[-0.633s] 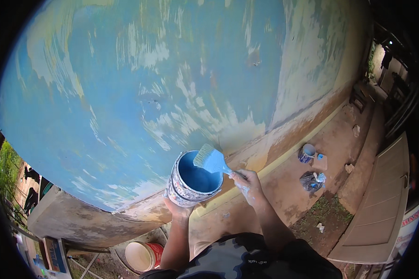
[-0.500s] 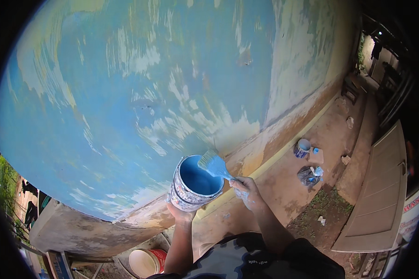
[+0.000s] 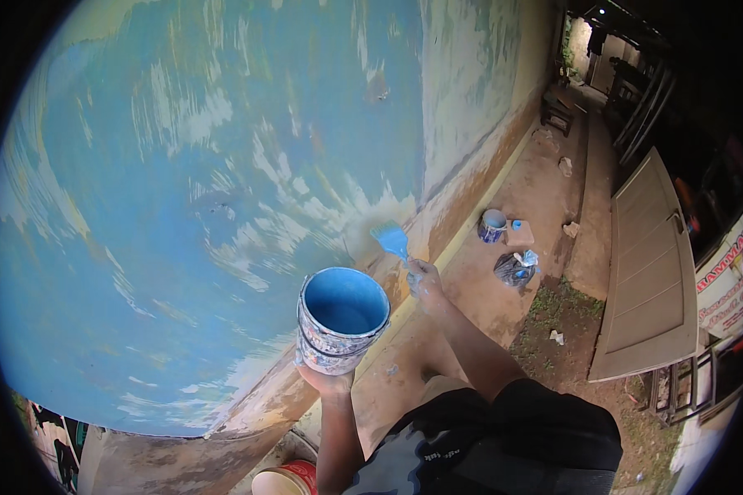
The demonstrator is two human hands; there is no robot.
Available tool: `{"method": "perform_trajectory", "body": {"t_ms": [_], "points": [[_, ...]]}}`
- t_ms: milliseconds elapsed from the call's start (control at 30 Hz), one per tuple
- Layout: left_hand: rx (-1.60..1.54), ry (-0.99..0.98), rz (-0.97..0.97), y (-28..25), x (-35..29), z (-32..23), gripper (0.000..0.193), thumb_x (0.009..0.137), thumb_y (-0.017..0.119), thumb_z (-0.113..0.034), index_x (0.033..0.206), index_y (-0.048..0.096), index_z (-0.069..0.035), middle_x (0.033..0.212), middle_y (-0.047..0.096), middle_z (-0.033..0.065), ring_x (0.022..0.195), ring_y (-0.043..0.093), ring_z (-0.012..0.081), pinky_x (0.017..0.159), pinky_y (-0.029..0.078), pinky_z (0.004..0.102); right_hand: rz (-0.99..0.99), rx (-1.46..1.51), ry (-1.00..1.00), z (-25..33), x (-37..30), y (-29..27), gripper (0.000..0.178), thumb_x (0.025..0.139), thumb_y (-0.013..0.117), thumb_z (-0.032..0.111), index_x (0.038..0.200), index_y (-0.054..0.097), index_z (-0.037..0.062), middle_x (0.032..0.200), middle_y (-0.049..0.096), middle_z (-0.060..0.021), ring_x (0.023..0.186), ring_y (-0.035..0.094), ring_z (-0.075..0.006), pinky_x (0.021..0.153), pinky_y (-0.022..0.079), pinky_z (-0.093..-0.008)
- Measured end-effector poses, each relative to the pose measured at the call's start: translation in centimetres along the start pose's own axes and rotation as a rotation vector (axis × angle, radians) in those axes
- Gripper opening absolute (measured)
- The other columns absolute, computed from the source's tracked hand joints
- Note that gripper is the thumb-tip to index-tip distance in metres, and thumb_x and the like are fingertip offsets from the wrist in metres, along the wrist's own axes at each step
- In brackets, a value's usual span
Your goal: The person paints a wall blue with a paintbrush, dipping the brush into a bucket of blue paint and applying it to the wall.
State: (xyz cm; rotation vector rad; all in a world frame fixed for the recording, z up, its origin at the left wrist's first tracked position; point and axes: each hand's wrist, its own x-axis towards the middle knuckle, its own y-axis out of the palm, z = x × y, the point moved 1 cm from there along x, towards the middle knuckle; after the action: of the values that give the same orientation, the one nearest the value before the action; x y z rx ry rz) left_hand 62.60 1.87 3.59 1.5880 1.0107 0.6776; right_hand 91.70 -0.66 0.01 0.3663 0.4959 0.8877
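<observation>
My left hand (image 3: 326, 379) supports a paint-spattered bucket (image 3: 332, 342) from below. Blue paint coats the bucket's inside, and its mouth tilts toward me. In my right hand (image 3: 423, 280) is a wide paintbrush (image 3: 390, 239), gripped by its handle, with blue on its bristles and lower part. The brush is above and to the right of the bucket, close in front of the wall (image 3: 140, 247); whether it touches the wall I cannot tell. Blue paint covers much of this wall in streaky strokes, with pale patches showing through. Blue smears mark my right hand.
On the floor to the right stand a small paint can (image 3: 493, 226), a pale block (image 3: 519, 233) and a black plastic bag (image 3: 513, 270). A panelled door (image 3: 648, 280) leans farther right. Below my left arm is a red-and-white bucket (image 3: 285, 478). A low stool (image 3: 558, 114) stands along the far wall.
The paintbrush has moved from over the bucket's rim up and away, toward the wall. My left hand still holds the bucket. The whole view has swung to the right.
</observation>
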Motion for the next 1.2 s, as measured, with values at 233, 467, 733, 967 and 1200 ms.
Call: {"method": "perform_trajectory", "body": {"t_ms": [233,467,733,967,1200], "points": [[0.012,0.130,-0.088,0.3,-0.6,1.7,0.061,0.107,0.032,-0.044,0.153,0.048,-0.006,0.158,0.048,0.0192,0.142,0.051,0.0400,0.117,0.044,0.0629,-0.299,-0.547,-0.540,-2.6,10.8,-0.5,0.038,0.107,0.065,0.031,0.081,0.064,0.0032,0.058,0.048,-0.0061,0.055,0.041,-0.0157,0.053,0.035,-0.0360],[0.544,0.357,-0.129,-2.8,-0.3,4.9,0.065,0.104,0.037,-0.048,0.156,0.045,-0.009,0.163,0.043,0.0196,0.145,0.046,0.0444,0.113,0.039,0.0747,-0.391,-0.897,-0.263,-7.0,13.8,-8.1,0.036,0.104,0.066,0.025,0.082,0.068,-0.0023,0.073,0.067,-0.0226,0.063,0.062,-0.0387,0.062,0.044,-0.0479],[0.082,0.378,-0.271,1.6,-0.7,8.4,0.057,0.106,0.035,-0.041,0.147,0.055,-0.007,0.153,0.055,0.0173,0.136,0.056,0.0381,0.114,0.047,0.0621,0.006,-0.727,-0.609,4.7,6.6,2.4,0.027,0.104,0.066,0.023,0.089,0.069,-0.0004,0.074,0.064,-0.0271,0.071,0.064,-0.0479,0.064,0.047,-0.0501],[0.074,0.338,-0.218,2.9,-0.8,9.3,0.061,0.103,0.036,-0.045,0.149,0.054,-0.008,0.157,0.051,0.0175,0.141,0.052,0.0393,0.117,0.042,0.0652,-0.213,-0.808,-0.511,0.4,14.5,-5.1,0.030,0.103,0.065,0.023,0.087,0.069,-0.0011,0.076,0.067,-0.0237,0.070,0.065,-0.0454,0.066,0.048,-0.0509],[0.136,0.356,-0.170,3.4,-0.2,9.5,0.070,0.101,0.037,-0.054,0.156,0.045,-0.011,0.164,0.040,0.0204,0.147,0.042,0.0465,0.115,0.036,0.0741,-0.342,-0.872,-0.289,-3.1,17.6,-9.8,0.029,0.102,0.065,0.022,0.085,0.072,-0.0004,0.081,0.071,-0.0254,0.082,0.069,-0.0483,0.071,0.050,-0.0560]]}}
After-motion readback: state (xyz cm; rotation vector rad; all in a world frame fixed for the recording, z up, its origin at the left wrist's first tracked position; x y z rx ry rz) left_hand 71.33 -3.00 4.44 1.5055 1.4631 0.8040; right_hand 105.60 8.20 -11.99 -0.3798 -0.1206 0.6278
